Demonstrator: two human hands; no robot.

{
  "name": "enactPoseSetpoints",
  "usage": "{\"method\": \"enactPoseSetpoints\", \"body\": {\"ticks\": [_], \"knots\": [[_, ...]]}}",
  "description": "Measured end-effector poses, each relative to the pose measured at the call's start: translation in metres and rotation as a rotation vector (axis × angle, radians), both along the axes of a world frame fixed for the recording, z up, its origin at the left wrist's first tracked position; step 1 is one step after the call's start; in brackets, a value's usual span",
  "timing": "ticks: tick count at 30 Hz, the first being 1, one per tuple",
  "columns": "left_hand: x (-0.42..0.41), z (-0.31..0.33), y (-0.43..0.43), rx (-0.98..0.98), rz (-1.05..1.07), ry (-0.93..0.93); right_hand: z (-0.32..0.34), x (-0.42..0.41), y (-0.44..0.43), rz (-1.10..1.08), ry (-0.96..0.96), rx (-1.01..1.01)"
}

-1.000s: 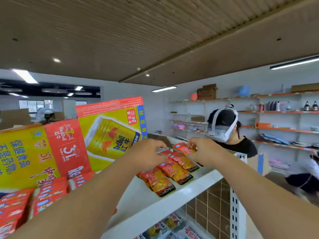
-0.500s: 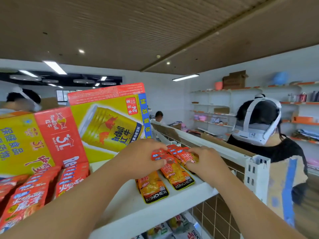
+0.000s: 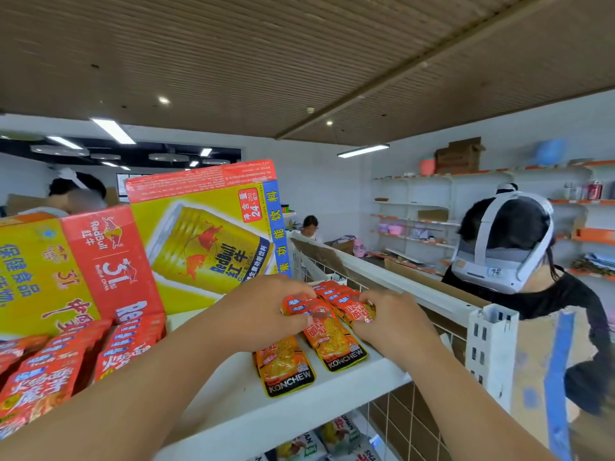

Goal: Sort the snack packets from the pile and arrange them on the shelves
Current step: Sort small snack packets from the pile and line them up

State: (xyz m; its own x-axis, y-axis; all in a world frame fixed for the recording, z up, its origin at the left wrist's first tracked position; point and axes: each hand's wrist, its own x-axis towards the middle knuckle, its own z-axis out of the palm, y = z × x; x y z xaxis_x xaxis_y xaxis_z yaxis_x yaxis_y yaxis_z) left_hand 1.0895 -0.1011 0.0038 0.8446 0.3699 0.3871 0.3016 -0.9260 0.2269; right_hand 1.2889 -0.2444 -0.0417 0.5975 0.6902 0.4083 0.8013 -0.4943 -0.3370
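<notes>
Several orange Konchew snack packets (image 3: 336, 341) lie in overlapping rows on the white top shelf (image 3: 299, 404). My left hand (image 3: 266, 314) pinches the top edge of one packet (image 3: 299, 307) between thumb and fingers. My right hand (image 3: 389, 321) pinches another packet (image 3: 357, 311) just to the right of it. A front packet (image 3: 286, 371) lies flat near the shelf edge. Both hands are over the back of the rows.
Two Red Bull cartons (image 3: 206, 241) stand behind on the left. Red snack packets (image 3: 50, 374) fill the shelf's left end. A person in a headset (image 3: 506, 247) stands beyond the shelf post (image 3: 492, 354). More packets (image 3: 336, 437) lie on the lower shelf.
The view has drawn closer to the shelf. Both hands have stayed on the packets at the back of the rows, shifting them slightly.
</notes>
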Motion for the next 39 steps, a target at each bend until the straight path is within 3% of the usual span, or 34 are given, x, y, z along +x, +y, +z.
{"method": "enactPoseSetpoints", "body": {"ticks": [39], "knots": [[0.0006, -0.0042, -0.0021, -0.050, 0.003, -0.019, -0.0014, 0.0035, 0.0024, -0.044, -0.039, 0.046]]}}
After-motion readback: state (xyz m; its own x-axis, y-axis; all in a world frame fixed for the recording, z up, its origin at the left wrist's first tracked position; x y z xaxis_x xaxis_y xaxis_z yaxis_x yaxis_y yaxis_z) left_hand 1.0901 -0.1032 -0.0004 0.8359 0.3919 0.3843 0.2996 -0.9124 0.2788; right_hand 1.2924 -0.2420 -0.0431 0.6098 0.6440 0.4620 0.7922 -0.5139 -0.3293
